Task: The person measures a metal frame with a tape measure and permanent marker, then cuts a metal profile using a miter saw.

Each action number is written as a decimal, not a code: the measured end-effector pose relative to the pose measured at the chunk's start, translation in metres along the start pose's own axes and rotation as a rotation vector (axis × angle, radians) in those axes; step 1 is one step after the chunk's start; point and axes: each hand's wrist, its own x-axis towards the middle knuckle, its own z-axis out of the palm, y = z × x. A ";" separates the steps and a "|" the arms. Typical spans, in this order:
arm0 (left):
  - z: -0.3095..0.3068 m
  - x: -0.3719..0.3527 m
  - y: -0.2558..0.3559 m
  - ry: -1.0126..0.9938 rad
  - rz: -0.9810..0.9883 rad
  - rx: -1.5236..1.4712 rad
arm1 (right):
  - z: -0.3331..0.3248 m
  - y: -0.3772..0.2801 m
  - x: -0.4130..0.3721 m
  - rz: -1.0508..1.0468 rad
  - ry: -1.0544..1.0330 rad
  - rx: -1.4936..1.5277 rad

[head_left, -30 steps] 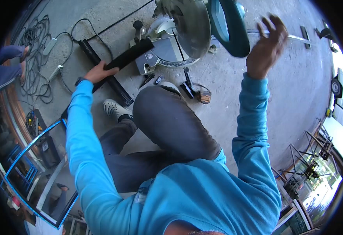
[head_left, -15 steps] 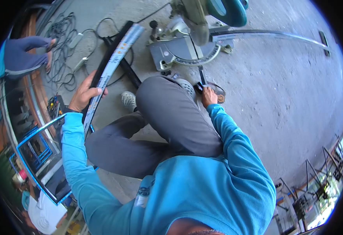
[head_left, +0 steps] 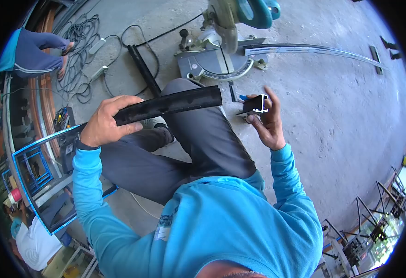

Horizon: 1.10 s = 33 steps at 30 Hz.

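Observation:
A long black metal profile (head_left: 175, 104) lies across my raised knee, its dark face up. My left hand (head_left: 109, 123) is closed around its left part, thumb on the near side. My right hand (head_left: 268, 125) pinches a short black profile offcut (head_left: 253, 105) between thumb and fingers, its bare-metal cut end facing right. A small blue thing shows behind this offcut, too little of it to name. Beyond the knee stands a miter saw (head_left: 224, 55) with its head raised. Another long profile (head_left: 314, 49) rests on the saw's base and runs off to the right.
A black bar (head_left: 143, 69) lies on the floor beside the saw's cord. Tangled cables (head_left: 80, 44) and a power strip (head_left: 98, 73) are at the left. Nearby are a blue-edged frame (head_left: 34, 204) and another person's legs (head_left: 38, 55). A block (head_left: 375, 60) supports the far profile.
My right hand has come up from the floor and now holds the short offcut. My left hand has turned the long profile from steeply slanted to nearly level, hiding its labelled face.

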 end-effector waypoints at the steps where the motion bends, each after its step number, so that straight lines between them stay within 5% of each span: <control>1: 0.004 0.000 0.005 0.003 0.015 0.015 | -0.004 -0.009 0.004 -0.091 -0.098 -0.133; 8: 0.012 -0.005 0.035 0.005 0.039 0.089 | 0.011 -0.047 0.027 -0.324 -0.290 -0.378; 33: 0.028 -0.005 0.024 0.029 0.148 0.185 | 0.006 -0.025 0.012 -0.283 -0.248 -0.492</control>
